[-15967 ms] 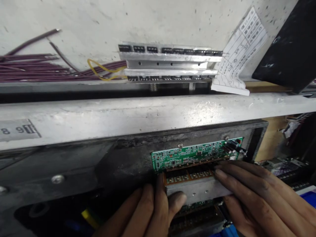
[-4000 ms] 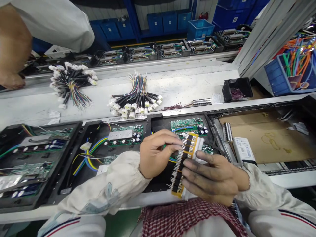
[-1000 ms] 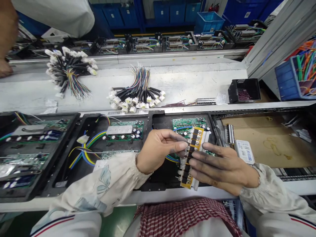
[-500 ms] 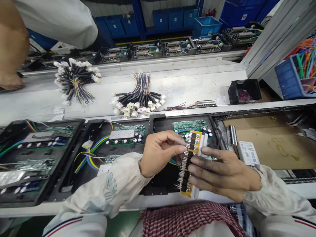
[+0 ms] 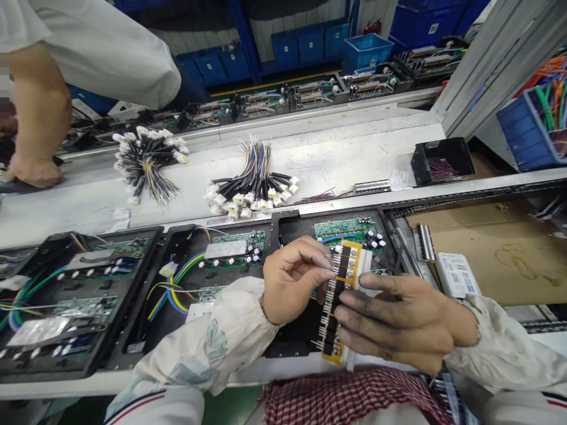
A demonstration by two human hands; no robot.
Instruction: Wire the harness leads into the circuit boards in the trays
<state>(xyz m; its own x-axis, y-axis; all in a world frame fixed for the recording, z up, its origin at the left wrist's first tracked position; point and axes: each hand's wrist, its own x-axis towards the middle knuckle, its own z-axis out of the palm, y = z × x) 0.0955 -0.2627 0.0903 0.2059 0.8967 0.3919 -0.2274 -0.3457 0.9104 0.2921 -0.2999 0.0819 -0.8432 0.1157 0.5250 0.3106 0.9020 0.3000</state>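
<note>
No text is legible: the print (image 5: pixel 463 278) on the white box (image 5: pixel 448 263) by the cardboard's (image 5: pixel 476 236) left edge and the bin labels (image 5: pixel 433 28) are too small.

Circuit boards (image 5: pixel 339 229) and wire bundles (image 5: pixel 253 184) show an electronics workshop.

Head-worn view, looking forward and down from above the wearer's checked cloth (image 5: pixel 354 396); the left hand (image 5: pixel 292 283) and right hand (image 5: pixel 398 321) lie close, below centre, the white tabletop (image 5: pixel 345 153) crosses mid-distance, and blue bins (image 5: pixel 310 45) stand farther off, near the top edge.
</note>
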